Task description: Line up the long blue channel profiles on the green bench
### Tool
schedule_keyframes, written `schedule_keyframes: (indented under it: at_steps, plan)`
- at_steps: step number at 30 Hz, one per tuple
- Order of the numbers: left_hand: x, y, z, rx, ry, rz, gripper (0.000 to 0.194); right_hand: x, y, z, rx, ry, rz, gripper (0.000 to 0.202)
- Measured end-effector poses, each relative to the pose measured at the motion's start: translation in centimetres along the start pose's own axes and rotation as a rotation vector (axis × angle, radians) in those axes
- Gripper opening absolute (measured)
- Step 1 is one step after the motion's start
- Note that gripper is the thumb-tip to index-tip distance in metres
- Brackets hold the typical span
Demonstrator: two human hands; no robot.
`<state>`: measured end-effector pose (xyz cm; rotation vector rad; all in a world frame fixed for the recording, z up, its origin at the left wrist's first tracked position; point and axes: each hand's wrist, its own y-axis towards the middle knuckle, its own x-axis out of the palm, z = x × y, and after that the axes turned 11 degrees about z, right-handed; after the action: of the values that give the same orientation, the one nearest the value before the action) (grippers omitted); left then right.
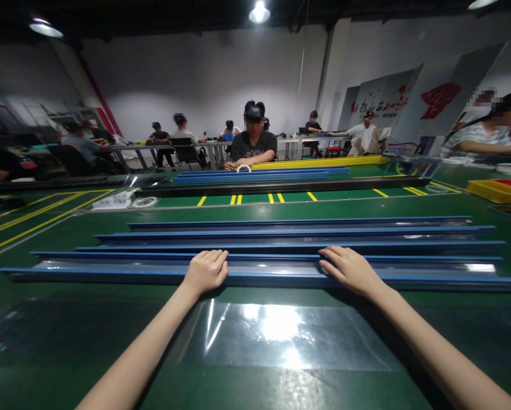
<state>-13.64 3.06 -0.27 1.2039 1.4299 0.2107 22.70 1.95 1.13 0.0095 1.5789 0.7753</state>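
A long blue channel strip (272, 279) with a clear, shiny trough lies crosswise on the green table in front of me. My left hand (207, 270) is closed over it left of the middle, fingers bent over the far rim and thumb inside. Right of the middle, my right hand (350, 270) grips the same strip, its fingers over the far rim and its thumb lower in the trough. The undersides of both hands are hidden. Just behind lie more blue channel strips (298, 232), parallel to it. Nearer to me, a clear plastic sheet (344, 341) lies flat, reflecting the lamps.
Across the table lie a long black strip (289, 186), further blue strips (264, 175) and a yellow strip (319, 162). A person (255, 139) sits opposite. A roll of tape (146, 202) is at the left; a yellow tray (494, 192) stands at the right.
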Motion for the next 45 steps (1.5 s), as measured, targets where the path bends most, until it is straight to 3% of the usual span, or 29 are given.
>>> schedule_keyframes:
  at_steps: [3, 7, 14, 20, 25, 29, 37, 41, 45]
  plan:
    - [-0.4, -0.6, -0.6, 0.001, 0.011, 0.019, 0.033, -0.3, -1.0, 1.0, 0.081, -0.086, 0.008, 0.046]
    - [-1.0, 0.0, -0.2, -0.037, 0.011, 0.035, 0.030, -0.2, -1.1, 0.6, 0.114, -0.200, 0.014, 0.045]
    - [-1.5, 3.7, 3.0, -0.153, -0.091, 0.101, 0.029, 0.5, -0.5, -0.8, 0.162, -0.250, 0.069, 0.041]
    - [0.0, 7.5, 8.2, -0.136, -0.185, -0.101, 0.025, 1.1, 1.1, -4.1, 0.177, -0.239, 0.100, 0.038]
    - [1.7, 7.5, 10.4, -0.250, -0.167, -0.277, 0.028, 2.1, 2.5, -7.0, 0.217, -0.230, 0.153, 0.034]
    - [2.2, 6.2, 9.5, -0.250, -0.139, -0.259, 0.028, 2.6, 3.3, -8.7, 0.231, -0.202, 0.159, 0.034]
    - [1.2, 4.1, 5.8, -0.260, -0.068, -0.259, 0.030, 2.0, 3.9, -10.0, 0.160, -0.014, 0.136, 0.037]
    - [0.7, 2.7, 3.4, -0.292, -0.042, -0.263, 0.031, 1.5, 2.6, -8.2, 0.198, -0.032, 0.157, 0.038]
    - [0.3, 1.7, 1.4, -0.297, -0.040, -0.266, 0.034, 0.9, 0.7, -4.2, 0.260, -0.100, 0.148, 0.038]
